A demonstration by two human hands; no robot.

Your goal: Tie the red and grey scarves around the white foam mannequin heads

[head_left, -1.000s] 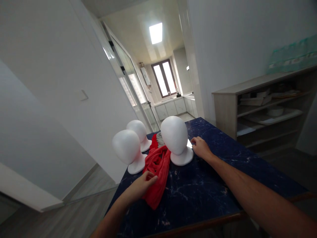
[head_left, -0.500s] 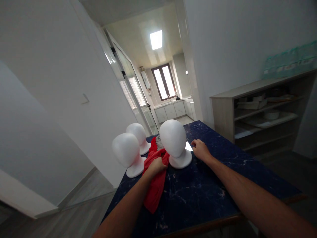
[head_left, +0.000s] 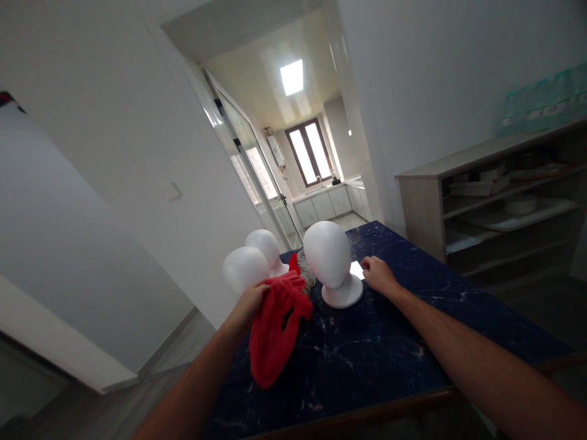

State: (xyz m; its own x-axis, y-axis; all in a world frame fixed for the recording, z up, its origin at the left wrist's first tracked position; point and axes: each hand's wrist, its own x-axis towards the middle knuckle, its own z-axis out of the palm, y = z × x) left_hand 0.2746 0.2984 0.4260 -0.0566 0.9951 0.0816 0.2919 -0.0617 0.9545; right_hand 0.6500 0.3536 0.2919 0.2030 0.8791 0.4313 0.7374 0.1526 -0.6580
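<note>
My left hand [head_left: 250, 304] is closed around the upper edge of a red cloth [head_left: 275, 327], fingers curled tight into the fabric, and holds it raised above the dark blue marbled table [head_left: 389, 354]. The cloth hangs down from my grip in a loose bunch, its lower end reaching toward the table's near left edge; I cannot tell whether that end touches the surface. At its far end the red fabric runs back between the foam heads, where a bit of grey fabric [head_left: 306, 272] lies against it.

My right hand [head_left: 378, 274] rests on the table with the fingers loosely curled, knuckles up, holding nothing that I can see. It sits just beside the round base of the nearest white mannequin head [head_left: 329, 260], on its right side, next to a small bright patch of reflected light on the tabletop.

Two more white mannequin heads stand near the far left corner of the table: one [head_left: 245, 269] just behind my left hand, partly covered by it, and another [head_left: 265, 247] farther back.

Beyond the table's right edge stands a wooden shelf unit [head_left: 495, 201] with flat items on its shelves. Past the far edge a hallway opens onto a window [head_left: 309, 153]
</note>
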